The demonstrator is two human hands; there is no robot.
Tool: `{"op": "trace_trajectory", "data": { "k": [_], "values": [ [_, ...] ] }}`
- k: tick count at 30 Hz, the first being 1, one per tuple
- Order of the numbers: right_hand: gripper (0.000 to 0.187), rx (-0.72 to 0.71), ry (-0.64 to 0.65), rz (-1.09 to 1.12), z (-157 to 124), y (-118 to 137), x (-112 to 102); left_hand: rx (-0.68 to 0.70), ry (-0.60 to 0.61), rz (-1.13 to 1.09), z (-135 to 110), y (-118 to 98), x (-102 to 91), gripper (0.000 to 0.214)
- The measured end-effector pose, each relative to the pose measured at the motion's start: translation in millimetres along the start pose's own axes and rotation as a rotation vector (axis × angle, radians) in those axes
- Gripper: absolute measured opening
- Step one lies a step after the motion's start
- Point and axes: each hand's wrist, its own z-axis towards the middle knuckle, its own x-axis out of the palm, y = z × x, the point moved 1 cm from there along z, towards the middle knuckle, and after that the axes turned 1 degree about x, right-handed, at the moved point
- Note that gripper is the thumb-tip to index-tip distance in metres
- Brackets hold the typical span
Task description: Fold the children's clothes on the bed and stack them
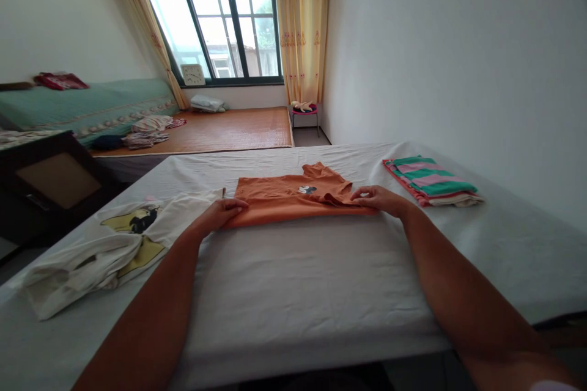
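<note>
An orange T-shirt [275, 192] with a small cartoon mouse print lies sideways on the white-sheeted surface, its near side folded over towards its middle. My left hand [222, 214] pinches the near left corner, at the hem end. At the other end, my right hand [381, 199] has thumb and fingertips closed on the cloth near the sleeve and shoulder. One sleeve points away from me at the far right of the shirt. Part of the collar is hard to make out among the folds.
A crumpled white garment [178, 211] with a yellow and black print lies to the left. Folded clothes [431, 177], striped green and pink on top, are stacked at right by the wall. Beyond are a bed [238, 125], a dark cabinet [50, 174] and a stool [312, 111].
</note>
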Motion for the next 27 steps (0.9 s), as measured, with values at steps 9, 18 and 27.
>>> {"op": "trace_trajectory", "data": {
  "k": [9,18,27],
  "values": [
    [0.043,-0.234,0.089,-0.315,-8.8,18.1,7.7,-0.048,0.12,0.044,-10.4,-6.1,-7.2,0.065],
    [0.036,-0.172,0.187,-0.303,-11.3,23.8,14.8,-0.065,0.104,0.037,-11.1,-6.5,-5.0,0.066],
    [0.032,-0.296,0.218,-0.33,-9.0,14.1,9.9,-0.068,0.096,0.034,-9.4,-1.4,-3.8,0.067]
  ]
}}
